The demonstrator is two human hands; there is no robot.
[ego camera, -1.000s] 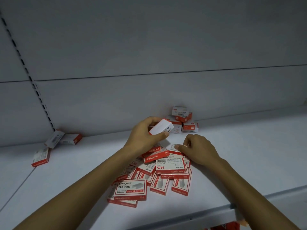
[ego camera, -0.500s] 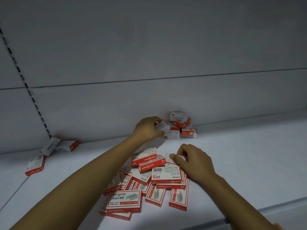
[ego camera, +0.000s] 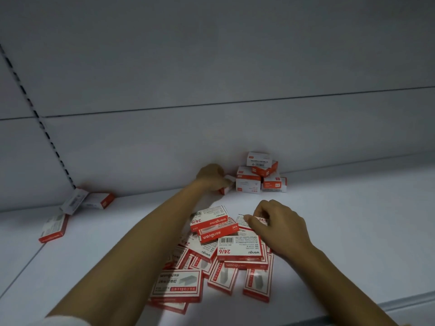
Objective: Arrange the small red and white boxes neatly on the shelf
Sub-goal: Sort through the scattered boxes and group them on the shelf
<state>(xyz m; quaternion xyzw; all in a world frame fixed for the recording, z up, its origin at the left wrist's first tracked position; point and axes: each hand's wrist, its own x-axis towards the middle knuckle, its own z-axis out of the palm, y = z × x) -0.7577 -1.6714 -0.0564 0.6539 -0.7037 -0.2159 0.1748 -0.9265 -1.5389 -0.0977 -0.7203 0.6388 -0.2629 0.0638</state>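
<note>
The boxes (ego camera: 239,249) were red and white, with barcodes and "24/6" printed in red. The shelf (ego camera: 341,231) was plain pale grey.

"wengu", "24/6" on red/white boxes (ego camera: 239,251)

Dim bluish light, brighter patch mid-shelf, soft overall blur, wide-angle bending at edges
</note>
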